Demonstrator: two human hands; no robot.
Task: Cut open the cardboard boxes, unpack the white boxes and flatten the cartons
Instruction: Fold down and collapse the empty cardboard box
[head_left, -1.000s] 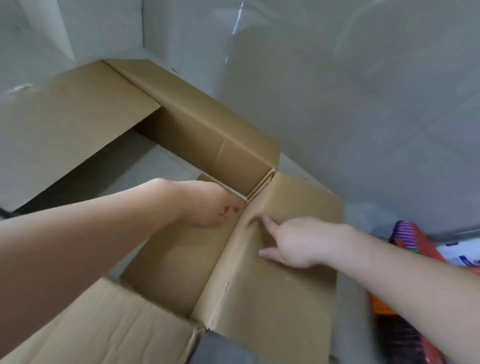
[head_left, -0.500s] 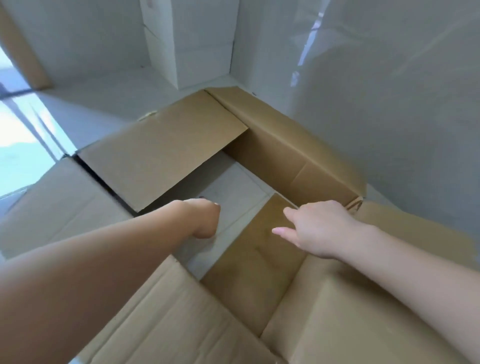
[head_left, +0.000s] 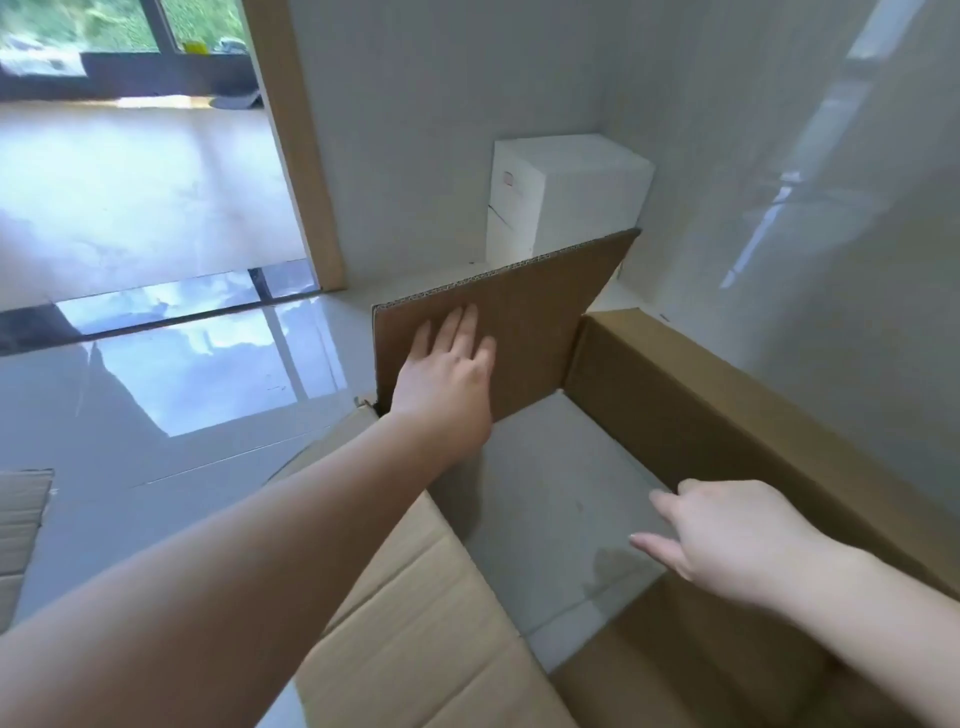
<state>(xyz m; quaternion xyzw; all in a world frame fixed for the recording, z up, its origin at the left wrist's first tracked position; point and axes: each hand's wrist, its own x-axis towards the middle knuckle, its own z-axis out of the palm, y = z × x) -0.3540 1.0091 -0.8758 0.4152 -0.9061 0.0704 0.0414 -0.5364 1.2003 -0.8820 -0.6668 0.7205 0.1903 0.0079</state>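
L hand (head_left: 451, 364) flat, fingers straight, pressing upright flap (head_left: 524, 322) of open carton (head_left: 701, 410) on floor. R hand (head_left: 727, 535) loose, holding nothing, over carton. White boxes (head_left: 566, 192) stacked behind flap in corner.

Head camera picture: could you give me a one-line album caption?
Left hand pressing flat on a brown cardboard carton's upright flap, right hand reaching inside, white boxes stacked behind.

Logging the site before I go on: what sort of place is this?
Probably an indoor room or hallway corner, home or office I cannot tell. Signs: glossy tiled floor, wood-trimmed doorway to a windowed room, white boxes stacked against plain white walls behind the carton.
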